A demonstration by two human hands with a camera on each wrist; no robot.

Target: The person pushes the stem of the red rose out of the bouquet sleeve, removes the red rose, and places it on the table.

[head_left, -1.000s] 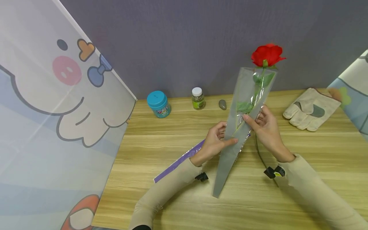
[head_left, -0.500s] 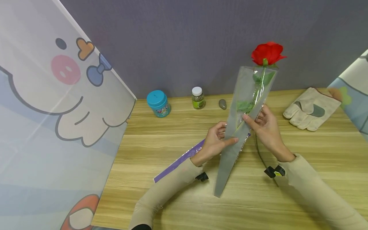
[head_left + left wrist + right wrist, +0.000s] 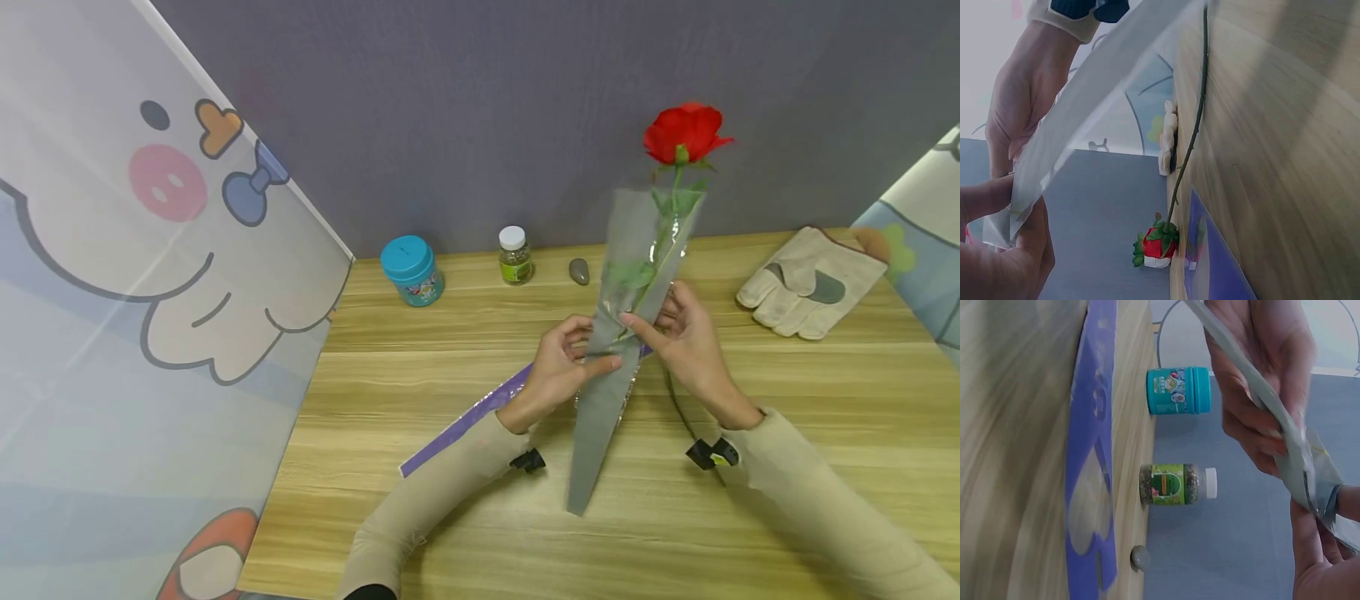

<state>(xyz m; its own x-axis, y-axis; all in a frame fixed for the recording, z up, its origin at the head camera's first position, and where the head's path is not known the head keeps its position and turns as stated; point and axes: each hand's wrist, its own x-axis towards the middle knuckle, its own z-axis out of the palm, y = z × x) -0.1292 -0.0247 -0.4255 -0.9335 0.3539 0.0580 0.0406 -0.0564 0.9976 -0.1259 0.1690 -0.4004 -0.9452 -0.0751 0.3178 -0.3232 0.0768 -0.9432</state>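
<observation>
An artificial red rose (image 3: 686,133) stands in a tapered flower sleeve (image 3: 596,417) with a grey lower part and clear upper front, its bloom above the top edge. My left hand (image 3: 558,367) grips the sleeve's left side near mid-length, thumb across the front. My right hand (image 3: 692,346) pinches the right side a little higher, thumb on the clear front and fingers behind. Beneath them on the table lies a purple sleeve (image 3: 465,425) with a heart-shaped window, partly hidden. A second red rose (image 3: 1159,242) lies beside it, its bloom visible only in the left wrist view.
A blue-lidded tub (image 3: 412,271), a white-capped jar (image 3: 515,255) and a grey pebble (image 3: 579,271) stand along the back of the wooden table (image 3: 360,400). A work glove (image 3: 813,283) lies at the back right. Walls rise behind and at both sides.
The rose bloom has moved left and higher above the sleeve's top edge, which has dropped. The sleeve has turned more upright. My right hand has shifted slightly left and down.
</observation>
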